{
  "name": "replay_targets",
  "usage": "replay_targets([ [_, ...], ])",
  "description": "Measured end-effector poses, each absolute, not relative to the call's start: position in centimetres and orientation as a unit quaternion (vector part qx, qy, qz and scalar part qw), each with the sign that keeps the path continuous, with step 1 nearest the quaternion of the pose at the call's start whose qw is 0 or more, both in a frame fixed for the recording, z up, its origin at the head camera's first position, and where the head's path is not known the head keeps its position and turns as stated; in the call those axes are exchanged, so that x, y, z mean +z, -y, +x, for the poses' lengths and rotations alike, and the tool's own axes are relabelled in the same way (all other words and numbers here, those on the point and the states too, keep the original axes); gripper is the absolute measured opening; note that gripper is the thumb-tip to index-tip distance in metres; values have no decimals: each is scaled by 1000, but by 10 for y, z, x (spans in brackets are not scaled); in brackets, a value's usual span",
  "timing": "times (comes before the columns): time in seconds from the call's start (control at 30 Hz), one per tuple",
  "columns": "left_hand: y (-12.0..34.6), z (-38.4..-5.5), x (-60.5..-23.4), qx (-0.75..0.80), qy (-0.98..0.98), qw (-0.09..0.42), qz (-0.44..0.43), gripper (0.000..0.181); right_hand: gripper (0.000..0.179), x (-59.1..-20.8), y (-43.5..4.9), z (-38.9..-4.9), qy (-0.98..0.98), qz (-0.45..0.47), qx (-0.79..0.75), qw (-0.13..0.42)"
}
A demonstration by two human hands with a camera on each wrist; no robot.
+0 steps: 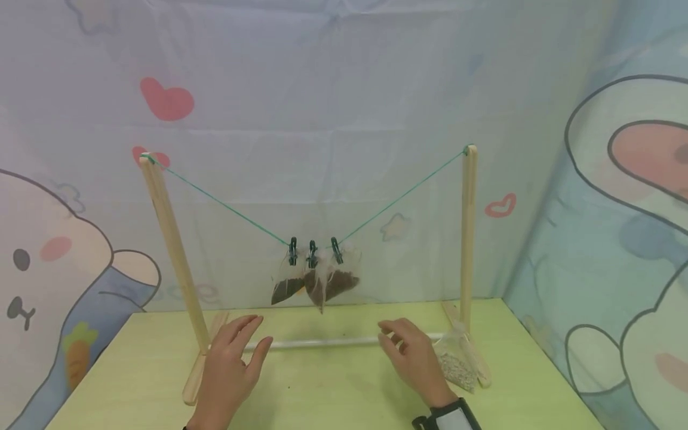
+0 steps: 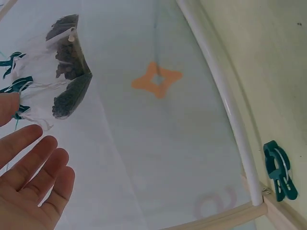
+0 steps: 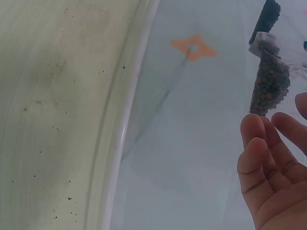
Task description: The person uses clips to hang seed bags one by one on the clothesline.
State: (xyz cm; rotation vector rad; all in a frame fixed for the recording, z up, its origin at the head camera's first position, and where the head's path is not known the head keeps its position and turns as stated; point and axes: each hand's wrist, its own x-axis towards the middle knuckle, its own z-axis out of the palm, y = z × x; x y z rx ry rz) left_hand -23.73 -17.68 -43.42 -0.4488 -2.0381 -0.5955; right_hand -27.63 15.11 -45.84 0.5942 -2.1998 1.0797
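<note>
My left hand [image 1: 228, 364] hovers over the table at the left, fingers spread and relaxed, holding nothing. Across from it, my right hand [image 1: 416, 364] has loosely bent fingers with nothing between them. Beyond and above both hands, transparent bags of dark granules [image 1: 332, 283] hang bunched at the middle of a sagging green string [image 1: 226, 206]. Three dark green spring clips [image 1: 312, 254] fix them to it. Beside my right hand, a transparent bag of pale granules [image 1: 457, 369] lies at the frame's right foot. The left wrist view shows a loose green clip [image 2: 279, 170] on the table.
Two wooden posts, left [image 1: 174, 251] and right [image 1: 469, 239], carry the string ends. A white rod [image 1: 328, 342] joins their wooden feet low across the table [image 1: 333, 400]. Behind hangs a printed cloth [image 1: 322, 89]; dark specks dot the tabletop.
</note>
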Motion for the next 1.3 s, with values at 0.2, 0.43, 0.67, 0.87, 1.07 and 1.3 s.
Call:
replay_targets([
  [0.2,180,-237,-446,-238,841,458,-162,38,14,-467,-145,-273,832,214,434,271],
  [0.43,193,-238,-451,-226,857,447,-117,35,15,-476,-122,-274,831,251,436,237],
  [0.67,213,-238,-456,-210,902,375,-49,32,16,-481,-89,-271,828,300,431,199],
  [0.87,222,-241,-463,-216,938,271,-6,31,18,-480,-67,-265,830,323,435,133],
  [1.07,229,-247,-475,-204,957,206,-3,30,22,-478,-56,-261,830,336,438,81],
  [1.3,233,-252,-488,-155,977,147,-16,32,23,-482,-53,-259,834,337,434,58],
])
